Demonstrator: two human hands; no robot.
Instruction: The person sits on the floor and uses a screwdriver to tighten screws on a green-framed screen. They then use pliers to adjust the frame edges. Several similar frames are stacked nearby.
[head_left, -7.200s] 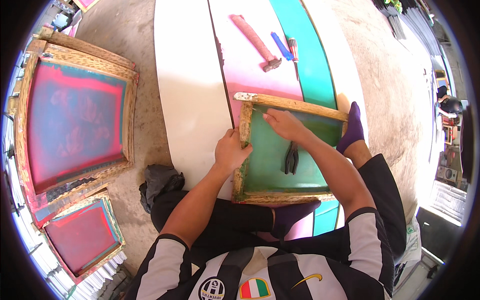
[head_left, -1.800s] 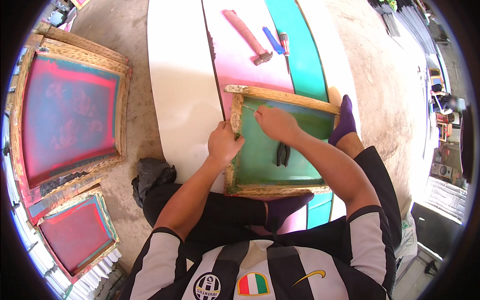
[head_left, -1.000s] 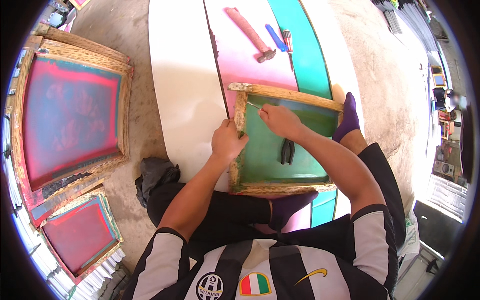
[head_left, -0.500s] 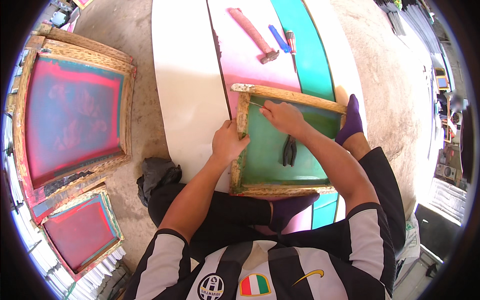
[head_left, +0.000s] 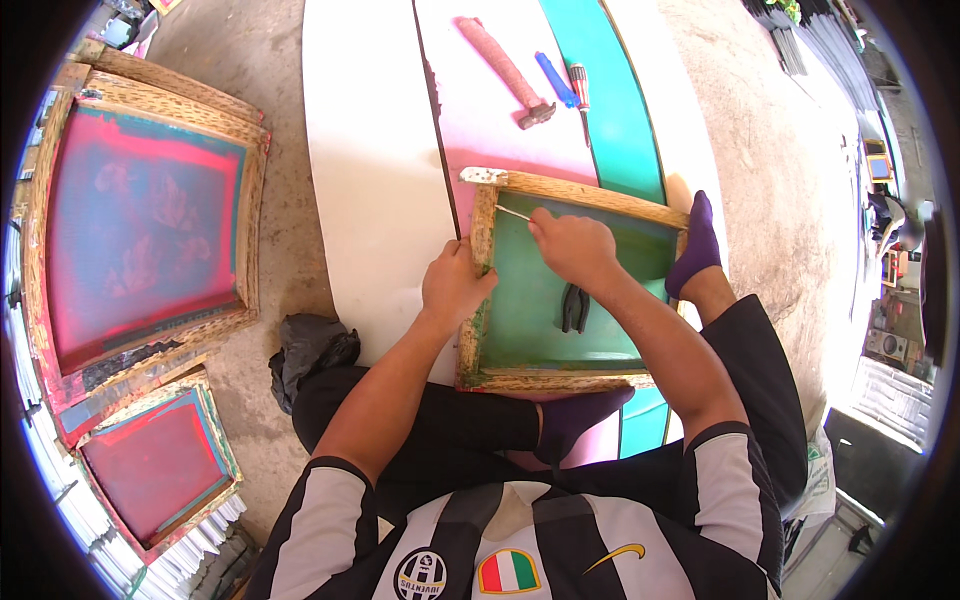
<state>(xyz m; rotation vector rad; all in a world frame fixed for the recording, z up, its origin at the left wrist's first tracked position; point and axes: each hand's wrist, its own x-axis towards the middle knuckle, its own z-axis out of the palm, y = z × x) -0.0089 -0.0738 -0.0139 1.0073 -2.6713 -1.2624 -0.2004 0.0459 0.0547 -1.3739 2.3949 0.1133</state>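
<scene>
Your right hand has drawn slightly back from the corner, baring more of the thin metal tool its curled fingers grip; the tip remains by the left rail, so work seems centred there. Your left hand keeps clasping that rail, the wooden frame lying over striped boards.

The frame is rough wood, its green screen smooth.
</scene>
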